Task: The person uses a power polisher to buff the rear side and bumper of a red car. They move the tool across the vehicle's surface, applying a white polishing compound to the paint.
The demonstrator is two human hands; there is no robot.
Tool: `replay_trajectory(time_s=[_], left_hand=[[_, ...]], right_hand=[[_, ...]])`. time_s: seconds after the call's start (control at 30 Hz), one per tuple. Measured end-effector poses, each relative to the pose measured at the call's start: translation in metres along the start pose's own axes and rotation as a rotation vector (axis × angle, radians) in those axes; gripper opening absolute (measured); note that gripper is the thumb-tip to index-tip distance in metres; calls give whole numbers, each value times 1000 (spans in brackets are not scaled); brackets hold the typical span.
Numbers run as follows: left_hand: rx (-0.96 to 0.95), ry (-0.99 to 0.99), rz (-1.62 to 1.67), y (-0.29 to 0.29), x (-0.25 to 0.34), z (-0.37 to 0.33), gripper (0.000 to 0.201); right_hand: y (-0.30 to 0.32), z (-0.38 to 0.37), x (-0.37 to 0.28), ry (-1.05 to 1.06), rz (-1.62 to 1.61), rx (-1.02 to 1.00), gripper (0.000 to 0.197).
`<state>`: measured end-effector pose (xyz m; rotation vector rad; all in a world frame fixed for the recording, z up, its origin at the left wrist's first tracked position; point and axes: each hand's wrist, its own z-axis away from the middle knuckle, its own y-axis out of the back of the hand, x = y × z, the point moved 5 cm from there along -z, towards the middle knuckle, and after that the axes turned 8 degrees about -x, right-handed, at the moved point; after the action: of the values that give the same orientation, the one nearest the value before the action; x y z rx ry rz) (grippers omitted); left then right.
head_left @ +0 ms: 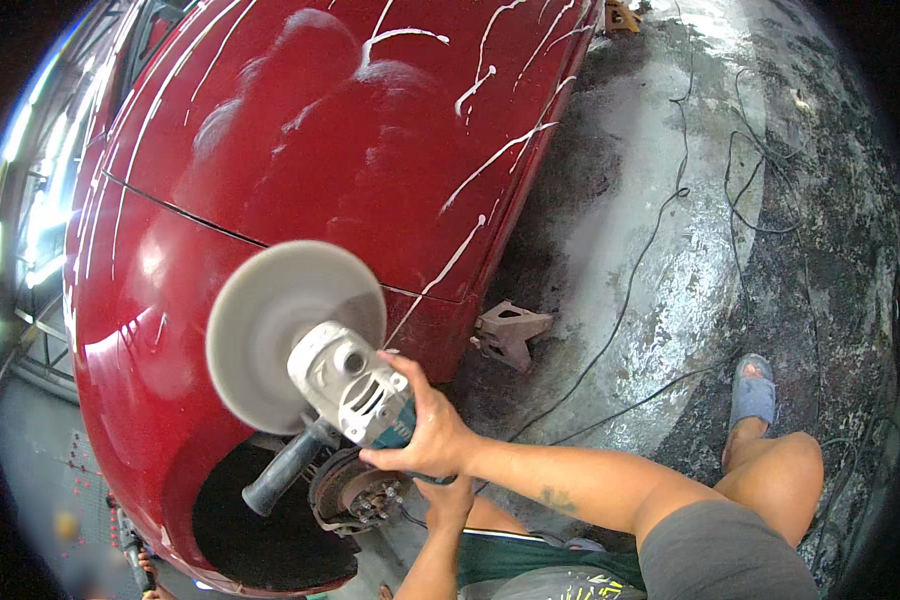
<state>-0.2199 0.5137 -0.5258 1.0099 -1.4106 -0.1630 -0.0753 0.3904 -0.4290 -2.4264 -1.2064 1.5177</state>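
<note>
A car polisher (370,390) with a wide off-white round pad (255,330) is in my hands, beside the red car body (300,160). My right hand (425,430) is closed round its body, just behind the pale gear head. At the tool's rear end, my left hand (448,500) is closed on it, its fingers largely hidden by the right wrist. The black side handle (290,468) sticks out with no hand on it. The blurred pad overlaps the panel seam; whether it touches the paint I cannot tell. White streaks and hazy smears cover the red panels.
Below the polisher, the wheel arch (260,530) shows a bare brake disc (355,490). A jack stand (510,332) stands by the car's side. Black cables (660,225) trail over the wet, patchy floor. Another person's hand (148,570) with a tool is at lower left.
</note>
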Motion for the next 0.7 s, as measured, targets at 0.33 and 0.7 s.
replay_trajectory(time_s=[0.33,0.7], left_hand=[[-185,-186,-128,-84,133,-94,103],[-157,-310,-47,-87,210,-141,85]], right_hand=[[162,-95,-26,80,-156,298,87],[174,-171,-125,153,155,407,93]])
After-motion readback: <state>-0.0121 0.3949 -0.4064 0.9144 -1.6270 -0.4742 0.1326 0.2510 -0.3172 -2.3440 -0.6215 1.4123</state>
